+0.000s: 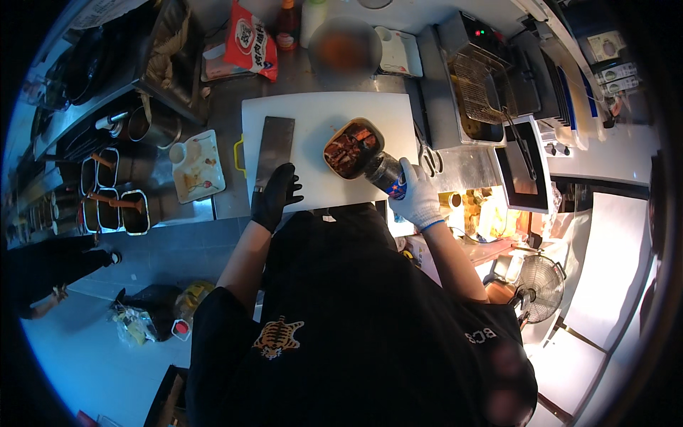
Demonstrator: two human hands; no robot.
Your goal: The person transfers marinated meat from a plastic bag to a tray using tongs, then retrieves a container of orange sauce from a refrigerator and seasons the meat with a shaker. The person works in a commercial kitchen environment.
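A white cutting board (309, 109) lies before me. My right hand (419, 195), in a white knit glove, grips a clear jar with a blue label (392, 179), tilted with its top end at the lower right rim of an oval takeaway container (380, 133). Dark glazed meat pieces (349, 147) fill the container. My left hand (276, 195), in a black glove, rests at the board's near left edge over the handle end of a cleaver (275, 144); its fingers are apart, and whether it touches the cleaver is unclear.
Scissors (428, 159) lie right of the board, near a deep fryer with a wire basket (477, 88). A stained plate (198, 168) is at left. Behind stand a red seasoning bag (251, 42), a sauce bottle (287, 26) and a round bowl (345, 50). Another person (50, 272) stands far left.
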